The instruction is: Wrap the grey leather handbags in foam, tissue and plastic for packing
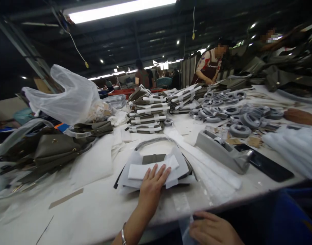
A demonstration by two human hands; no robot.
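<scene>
A dark olive handbag lies flat in front of me, its wrapped handle arching toward the back. White sheets partly cover it, with a folded strip of white padding on top. My left hand rests on that padding, fingers stretched out and palm down. At the table's front edge, my right hand has its fingers closed on a piece of clear plastic film. The lower end of the film drops out of view.
Several wrapped olive bags are stacked behind. To the right are a grey tape dispenser, a black phone and many wrapped grey rings. Unwrapped olive bags lie left. A person works at the far right.
</scene>
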